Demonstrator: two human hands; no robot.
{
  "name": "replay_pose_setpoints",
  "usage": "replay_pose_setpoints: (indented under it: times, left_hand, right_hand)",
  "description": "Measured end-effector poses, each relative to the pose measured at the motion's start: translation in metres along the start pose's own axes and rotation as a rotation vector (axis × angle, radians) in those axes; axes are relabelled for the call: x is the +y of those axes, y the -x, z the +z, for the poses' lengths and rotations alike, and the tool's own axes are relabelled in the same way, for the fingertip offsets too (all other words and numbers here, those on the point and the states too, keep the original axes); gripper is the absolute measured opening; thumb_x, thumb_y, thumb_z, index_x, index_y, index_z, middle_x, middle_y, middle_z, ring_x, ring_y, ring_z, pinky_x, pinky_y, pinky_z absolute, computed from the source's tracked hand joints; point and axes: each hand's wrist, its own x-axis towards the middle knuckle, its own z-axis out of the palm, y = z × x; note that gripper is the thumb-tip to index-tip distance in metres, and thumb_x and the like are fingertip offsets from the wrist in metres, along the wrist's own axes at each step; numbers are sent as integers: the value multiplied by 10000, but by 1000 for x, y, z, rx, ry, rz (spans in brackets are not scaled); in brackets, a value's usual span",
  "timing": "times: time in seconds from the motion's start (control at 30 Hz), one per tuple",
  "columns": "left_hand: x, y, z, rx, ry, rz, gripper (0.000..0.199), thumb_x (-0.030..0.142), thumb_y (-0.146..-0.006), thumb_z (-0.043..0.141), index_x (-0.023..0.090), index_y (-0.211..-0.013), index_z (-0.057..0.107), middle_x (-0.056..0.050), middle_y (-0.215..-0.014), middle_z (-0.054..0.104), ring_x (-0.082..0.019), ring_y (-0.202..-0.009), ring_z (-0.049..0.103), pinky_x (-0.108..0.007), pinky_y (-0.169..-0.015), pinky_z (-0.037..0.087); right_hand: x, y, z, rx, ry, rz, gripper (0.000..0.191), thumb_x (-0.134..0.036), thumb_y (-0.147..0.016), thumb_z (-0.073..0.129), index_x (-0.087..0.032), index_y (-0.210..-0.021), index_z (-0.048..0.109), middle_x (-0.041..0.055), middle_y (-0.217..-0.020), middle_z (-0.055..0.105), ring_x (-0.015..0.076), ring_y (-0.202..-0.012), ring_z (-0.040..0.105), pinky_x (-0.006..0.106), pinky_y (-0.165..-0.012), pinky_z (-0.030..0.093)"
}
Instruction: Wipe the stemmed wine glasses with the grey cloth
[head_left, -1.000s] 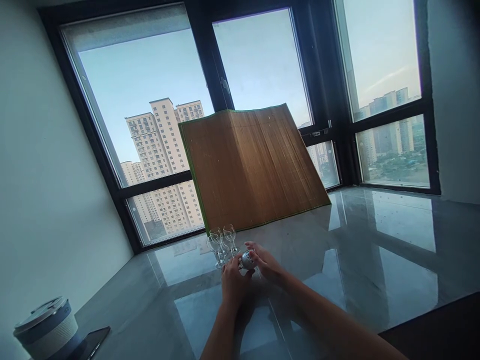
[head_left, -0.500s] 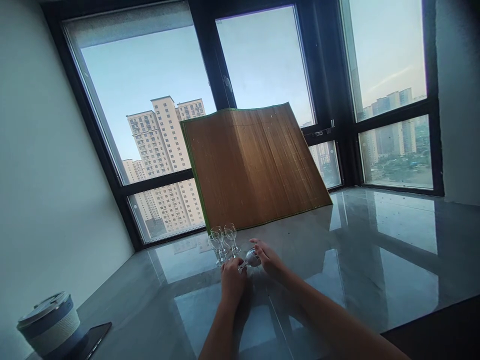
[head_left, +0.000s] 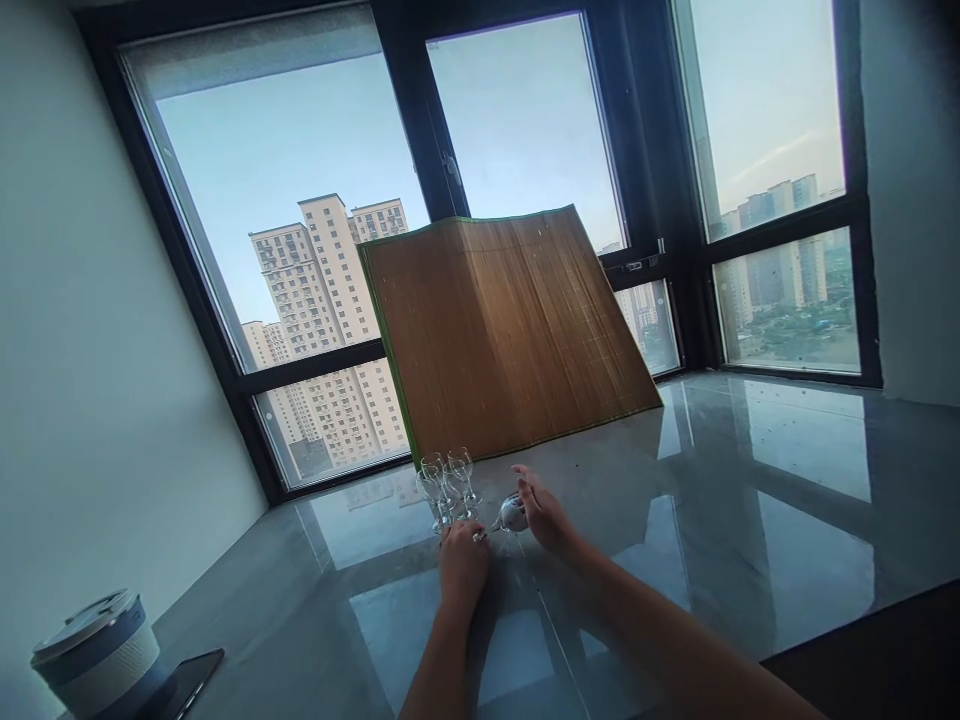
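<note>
A small clear stemmed glass (head_left: 513,513) lies tipped on its side between my hands, its bowl to the right. My left hand (head_left: 462,562) is closed at its stem and foot end, the fingers partly hiding that end. Cupped against the bowl's right side is my right hand (head_left: 549,512), with its upper fingers fairly straight and the rim hidden behind the hand. Just beyond my left hand, several similar stemmed glasses (head_left: 460,466) stand upright in a tight group.
A brown woven mat (head_left: 510,340) with a green edge leans against the window (head_left: 300,200) behind the glasses. At the lower left, a lidded cup (head_left: 101,655) stands beside a dark phone (head_left: 196,680). Everything rests on a glossy grey tiled surface (head_left: 300,620).
The tipped glass has moved slightly right, showing more of its stem beside my left hand. My right hand has shifted right and its fingers have straightened. The standing glasses have not moved.
</note>
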Motion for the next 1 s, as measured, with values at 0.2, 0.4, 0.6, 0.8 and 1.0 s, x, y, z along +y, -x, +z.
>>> replay_pose_setpoints:
  times: [0.2,0.4,0.6,0.8,1.0]
  left_hand:
    - [2,-2,-1,-11,46,-18,229,198,-865,586,228,-1009,761,-66,-1072,744,-235,-1102,628,-334,-973,425]
    - [-1,-4,-4,-6,77,-84,274,175,-886,574,231,-1111,719,-68,-1088,757,-225,-1085,658,-309,-923,440]
    - [-6,-3,-8,3,71,-132,291,158,-919,502,206,-1131,697,-90,-1060,761,-226,-1009,683,-299,-857,444]
    - [-7,-1,-12,28,92,-209,239,206,-922,519,231,-1075,701,-70,-1010,770,-228,-952,694,-288,-778,434]
    - [-4,-1,-10,62,126,-230,222,263,-928,539,235,-1096,681,-72,-1019,765,-236,-946,691,-296,-767,427]
  right_hand:
    - [-1,-4,-2,68,-27,6,631,-627,-988,293,-178,-1363,527,36,-823,640,221,-738,638,337,-691,500]
    - [-10,-6,-7,74,-116,-37,578,-628,-981,321,-185,-1282,540,15,-744,590,218,-685,605,334,-645,482]
    - [-11,-11,-12,86,-98,-6,562,-643,-956,320,-180,-1151,574,-20,-639,524,195,-567,535,306,-554,418]
    - [-11,-6,-11,-49,-73,-37,449,-528,-932,480,-188,-1218,539,-11,-728,582,191,-650,581,309,-628,457]
    - [-3,-5,-8,71,-18,-78,730,-443,-799,678,-234,-1436,388,81,-1137,632,228,-943,644,407,-865,515]
